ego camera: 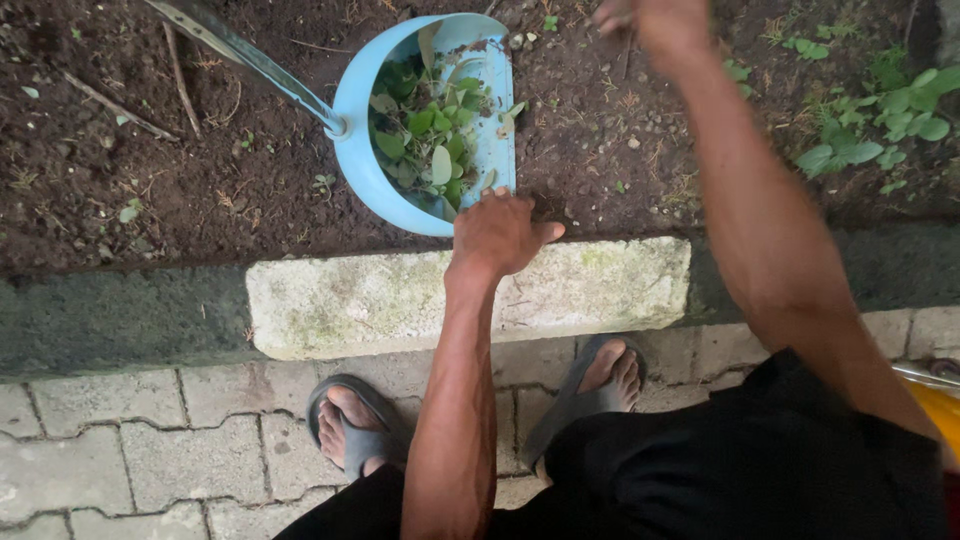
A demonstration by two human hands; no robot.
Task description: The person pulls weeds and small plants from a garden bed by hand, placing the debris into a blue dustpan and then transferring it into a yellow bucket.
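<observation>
My left hand (pixel 497 232) rests at the near rim of the light-blue dustpan (pixel 492 110), fingers curled together against its edge and the soil; whether they actually clamp the rim I cannot tell. The dustpan lies on the dark soil bed (pixel 150 180), just beyond the pale stone curb (pixel 380 295), already holding a heap of pulled green leaves (pixel 425 135). My right hand (pixel 655 20) reaches to the far soil at the top edge, blurred, so its fingers' state cannot be told. Judged from this: much is gathered, yet a clump of green weeds (pixel 880 120) stands at right and small sprouts dot the bed. My sandalled feet stand on the paving (pixel 120 450).
</observation>
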